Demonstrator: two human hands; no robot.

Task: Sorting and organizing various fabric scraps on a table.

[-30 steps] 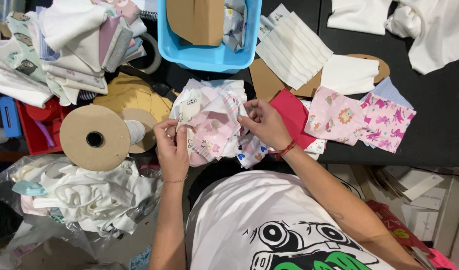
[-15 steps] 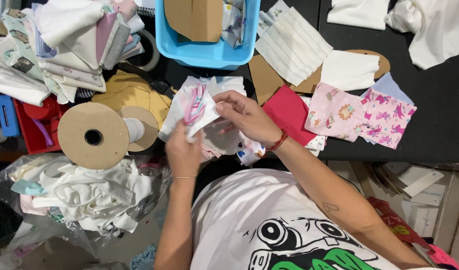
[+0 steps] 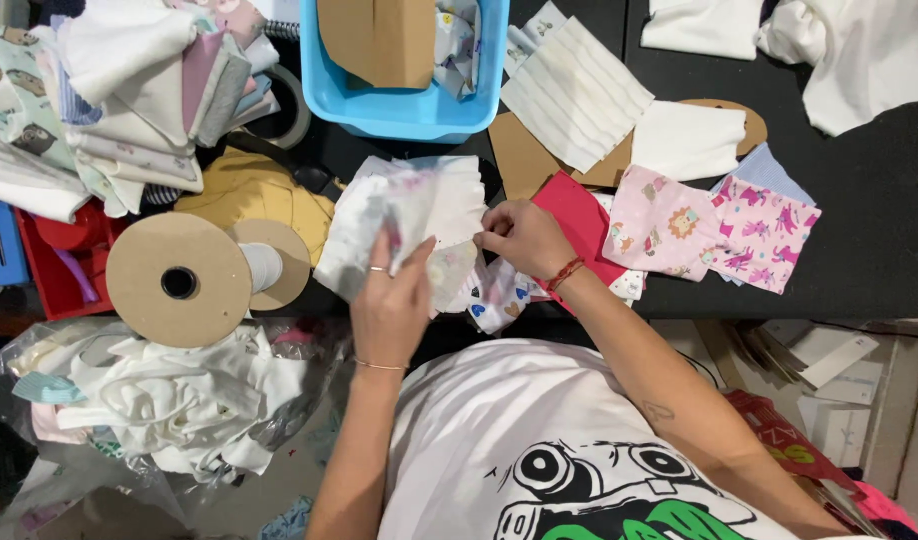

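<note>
Two hands work one piece of cloth at the near edge of the black table (image 3: 879,250). The left hand (image 3: 391,300) is closed around a small white fabric piece with a faint pink print (image 3: 419,215), thumb and fingers pinching its lower part so the cloth stands lifted off the table and spread toward the camera. The right hand (image 3: 524,238) is closed in a fingertip pinch on the right edge of the same piece, which keeps that edge taut. A red cord bracelet sits at the right wrist.

Under the hands lies a loose heap of printed scraps (image 3: 494,300), within reach. Just right of it are a red fabric square (image 3: 579,215), a pink printed square (image 3: 664,220) and a brighter pink printed square (image 3: 764,230), laid flat and overlapping. A blue plastic bin (image 3: 409,110) stands behind the held cloth and holds a brown cardboard piece (image 3: 379,40). A cardboard spool (image 3: 184,280) lies left of the hands, beside a stack of folded garments (image 3: 109,100). A clear bag of white garments (image 3: 169,400) sits below the table edge.
</note>
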